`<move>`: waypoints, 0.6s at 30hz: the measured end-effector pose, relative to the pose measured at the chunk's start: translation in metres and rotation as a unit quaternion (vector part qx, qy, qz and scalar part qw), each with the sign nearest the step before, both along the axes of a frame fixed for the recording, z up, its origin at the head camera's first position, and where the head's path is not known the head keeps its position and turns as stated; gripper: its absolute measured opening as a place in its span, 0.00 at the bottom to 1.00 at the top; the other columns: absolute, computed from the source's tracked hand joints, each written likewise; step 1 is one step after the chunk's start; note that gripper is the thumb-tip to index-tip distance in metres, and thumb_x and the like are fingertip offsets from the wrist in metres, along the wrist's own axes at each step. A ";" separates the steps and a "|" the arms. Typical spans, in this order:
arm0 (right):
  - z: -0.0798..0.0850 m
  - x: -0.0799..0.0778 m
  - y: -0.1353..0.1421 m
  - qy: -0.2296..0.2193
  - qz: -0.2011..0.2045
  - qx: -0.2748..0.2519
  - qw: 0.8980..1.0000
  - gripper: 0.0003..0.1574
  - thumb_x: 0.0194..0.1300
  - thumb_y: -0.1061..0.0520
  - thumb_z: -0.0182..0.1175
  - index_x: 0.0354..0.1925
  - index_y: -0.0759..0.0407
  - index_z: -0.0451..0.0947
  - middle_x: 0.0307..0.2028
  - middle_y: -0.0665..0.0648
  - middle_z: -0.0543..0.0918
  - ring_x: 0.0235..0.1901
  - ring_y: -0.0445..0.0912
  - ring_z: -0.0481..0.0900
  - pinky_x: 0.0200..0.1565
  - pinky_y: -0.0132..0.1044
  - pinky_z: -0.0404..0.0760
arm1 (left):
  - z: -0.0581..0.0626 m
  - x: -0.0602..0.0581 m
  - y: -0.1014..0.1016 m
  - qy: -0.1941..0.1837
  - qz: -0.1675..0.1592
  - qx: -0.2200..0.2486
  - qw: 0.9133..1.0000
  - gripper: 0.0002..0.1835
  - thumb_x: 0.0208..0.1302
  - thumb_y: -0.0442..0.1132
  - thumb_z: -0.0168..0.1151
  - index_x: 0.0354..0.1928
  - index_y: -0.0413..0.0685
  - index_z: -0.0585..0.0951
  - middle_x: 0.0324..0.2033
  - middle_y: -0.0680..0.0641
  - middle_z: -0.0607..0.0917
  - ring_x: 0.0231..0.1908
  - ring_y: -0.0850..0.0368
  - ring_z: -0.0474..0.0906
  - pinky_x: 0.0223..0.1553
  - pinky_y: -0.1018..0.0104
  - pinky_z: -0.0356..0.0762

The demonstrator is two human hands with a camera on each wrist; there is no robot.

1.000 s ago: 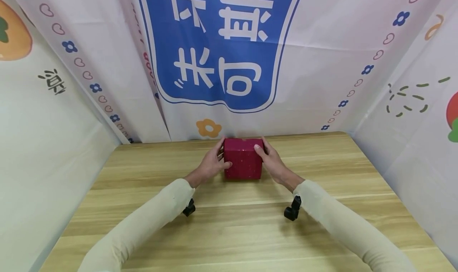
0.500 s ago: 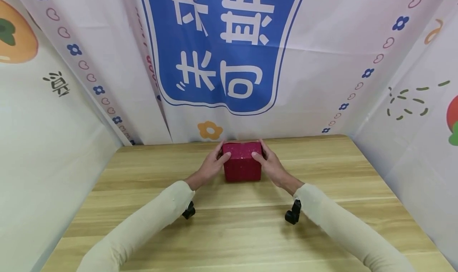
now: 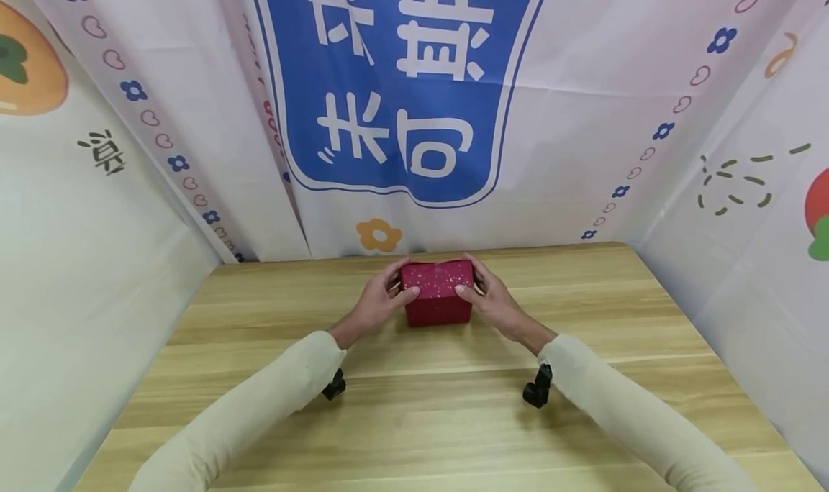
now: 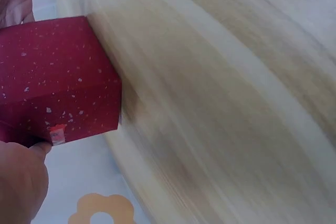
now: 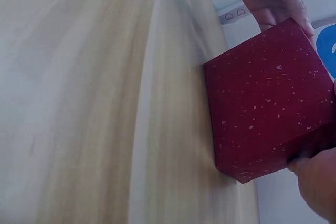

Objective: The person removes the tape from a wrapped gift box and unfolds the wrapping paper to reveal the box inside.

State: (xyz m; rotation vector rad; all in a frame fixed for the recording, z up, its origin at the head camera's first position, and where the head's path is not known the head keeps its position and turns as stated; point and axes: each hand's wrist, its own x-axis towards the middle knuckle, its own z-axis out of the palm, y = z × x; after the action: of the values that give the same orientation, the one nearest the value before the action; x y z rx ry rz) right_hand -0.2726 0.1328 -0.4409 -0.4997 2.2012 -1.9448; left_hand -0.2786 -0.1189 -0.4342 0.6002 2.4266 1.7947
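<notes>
A dark red speckled box point(image 3: 438, 280) is at the back of the wooden table, between my two hands. My left hand point(image 3: 378, 302) grips its left side, thumb over the front upper edge. My right hand point(image 3: 497, 305) grips the right side the same way, with fingers reaching behind. In the left wrist view a strip of clear tape with a red end point(image 4: 58, 134) shows on the box beside the left fingertip. The right wrist view shows the box's broad speckled face point(image 5: 268, 98), its lower edge close to the tabletop. The fingers behind the box are mostly hidden.
The wooden table point(image 3: 414, 406) reaches a printed white curtain point(image 3: 557, 154) just behind the box. White cloth point(image 3: 84, 262) also closes off the left and right sides. Black wrist cameras point(image 3: 536, 386) hang below both sleeves.
The box's top edge has come lower and toward me, so more of its speckled upper face shows and its front looks shorter. My left thumb has moved up from the front face.
</notes>
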 end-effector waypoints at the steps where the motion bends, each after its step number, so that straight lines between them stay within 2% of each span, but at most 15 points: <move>1: -0.001 0.000 0.001 0.003 0.000 -0.003 1.000 0.45 0.74 0.56 0.55 0.79 0.51 0.44 0.77 0.60 0.52 0.77 0.56 0.48 0.73 0.50 0.57 | 0.000 0.002 0.000 0.004 -0.002 0.003 1.000 0.34 0.68 0.36 0.62 0.73 0.42 0.62 0.68 0.36 0.70 0.69 0.43 0.67 0.65 0.59 0.70; 6: -0.005 0.004 0.005 0.036 0.010 0.000 0.999 0.44 0.70 0.57 0.60 0.76 0.51 0.50 0.74 0.61 0.59 0.75 0.57 0.56 0.70 0.50 0.64 | -0.005 0.009 -0.002 0.054 -0.011 0.000 0.998 0.33 0.64 0.35 0.65 0.69 0.42 0.65 0.66 0.38 0.72 0.68 0.43 0.68 0.65 0.56 0.70; 10: -0.006 0.010 0.009 0.058 0.024 0.008 0.998 0.45 0.67 0.59 0.63 0.75 0.54 0.52 0.73 0.63 0.61 0.73 0.59 0.59 0.68 0.53 0.66 | -0.007 0.015 -0.001 0.103 -0.007 -0.026 0.994 0.32 0.60 0.34 0.69 0.65 0.42 0.68 0.64 0.41 0.74 0.67 0.44 0.70 0.64 0.59 0.71; 16: -0.011 0.016 0.012 0.042 0.036 0.029 0.998 0.53 0.64 0.62 0.65 0.78 0.54 0.46 0.76 0.65 0.51 0.75 0.60 0.54 0.69 0.51 0.64 | -0.009 0.026 0.001 0.158 -0.006 -0.070 0.985 0.31 0.56 0.32 0.72 0.62 0.41 0.72 0.60 0.41 0.78 0.62 0.44 0.76 0.62 0.59 0.73; 18: -0.013 0.017 0.011 0.038 0.034 0.038 0.998 0.56 0.64 0.62 0.65 0.79 0.55 0.42 0.77 0.67 0.49 0.75 0.61 0.52 0.70 0.49 0.62 | -0.011 0.028 0.000 0.164 -0.007 -0.080 0.983 0.32 0.56 0.33 0.72 0.63 0.43 0.73 0.60 0.41 0.78 0.61 0.45 0.77 0.62 0.57 0.74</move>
State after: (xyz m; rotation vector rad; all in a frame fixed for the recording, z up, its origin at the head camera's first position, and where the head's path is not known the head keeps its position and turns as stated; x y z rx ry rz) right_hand -0.2555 0.1443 -0.4537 -0.6364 2.2630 -1.8287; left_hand -0.2502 -0.1187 -0.4447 0.9616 2.7294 1.5814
